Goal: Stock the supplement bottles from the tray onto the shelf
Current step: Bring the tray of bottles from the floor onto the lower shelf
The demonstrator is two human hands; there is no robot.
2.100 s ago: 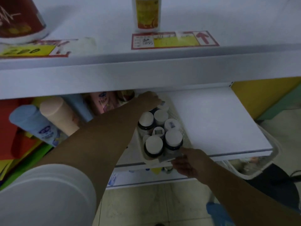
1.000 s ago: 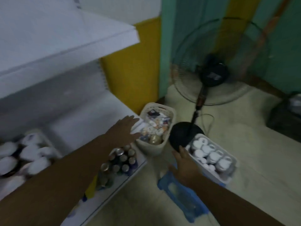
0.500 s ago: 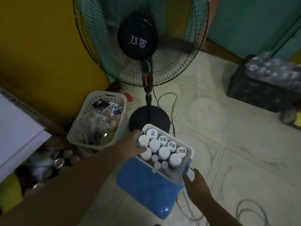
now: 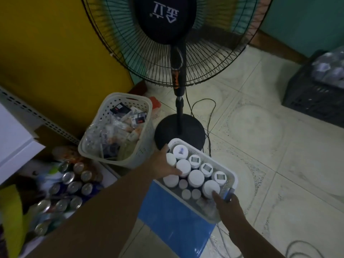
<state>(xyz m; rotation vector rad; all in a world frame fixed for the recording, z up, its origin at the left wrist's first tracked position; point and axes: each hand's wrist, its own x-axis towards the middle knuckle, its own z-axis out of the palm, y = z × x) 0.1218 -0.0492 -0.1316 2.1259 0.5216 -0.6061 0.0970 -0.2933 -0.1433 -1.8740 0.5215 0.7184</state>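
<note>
A white perforated tray (image 4: pixel 235 180) full of white-capped supplement bottles (image 4: pixel 195 178) rests on a blue stool (image 4: pixel 175 224) on the floor. My left hand (image 4: pixel 161 165) wraps the tray's left side, fingers against the outer bottles. At the near right corner, my right hand (image 4: pixel 226 203) holds the rim with its thumb inside the tray. The white shelf (image 4: pixel 13 138) shows only as a corner at the far left.
A standing fan (image 4: pixel 179 133) rises directly behind the tray, its cable trailing over the tiles. A white basket (image 4: pixel 119 131) of packets stands to the left. Drink cans (image 4: pixel 74 185) fill the bottom shelf. A black crate (image 4: pixel 316 97) sits far right.
My view swung from the shelf, where one tray of bottles stands, down to the floor. Both hands left that tray and closed on a second tray on the blue stool.
</note>
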